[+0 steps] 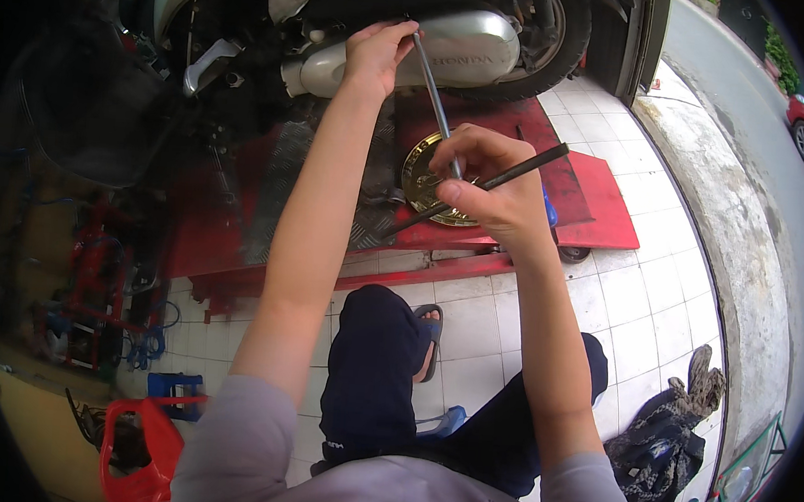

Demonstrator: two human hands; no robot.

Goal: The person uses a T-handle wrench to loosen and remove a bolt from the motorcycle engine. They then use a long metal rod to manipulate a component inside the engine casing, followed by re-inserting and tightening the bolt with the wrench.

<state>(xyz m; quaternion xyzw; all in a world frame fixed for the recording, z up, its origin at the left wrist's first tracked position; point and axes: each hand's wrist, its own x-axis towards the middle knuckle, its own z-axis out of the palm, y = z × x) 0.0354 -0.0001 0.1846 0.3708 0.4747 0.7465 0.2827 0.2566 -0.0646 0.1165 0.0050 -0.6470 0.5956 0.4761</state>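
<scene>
A long T-handle wrench reaches from my right hand up to the scooter's silver engine side cover. My right hand is closed round the wrench where its steel shaft meets the dark crossbar. The crossbar slants, its right end higher than its left. At the cover's upper edge, my left hand is closed, with its fingertips at the far end of the shaft. The fastener there, if any, is hidden by my fingers. Beneath my right hand lies a gold round dish with raised lettering; my hand hides part of it.
The scooter stands over a red lift platform with a metal tread plate. A blue-handled tool is beside the gold dish. A red plastic chair stands at lower left, dark patterned cloth lies at lower right.
</scene>
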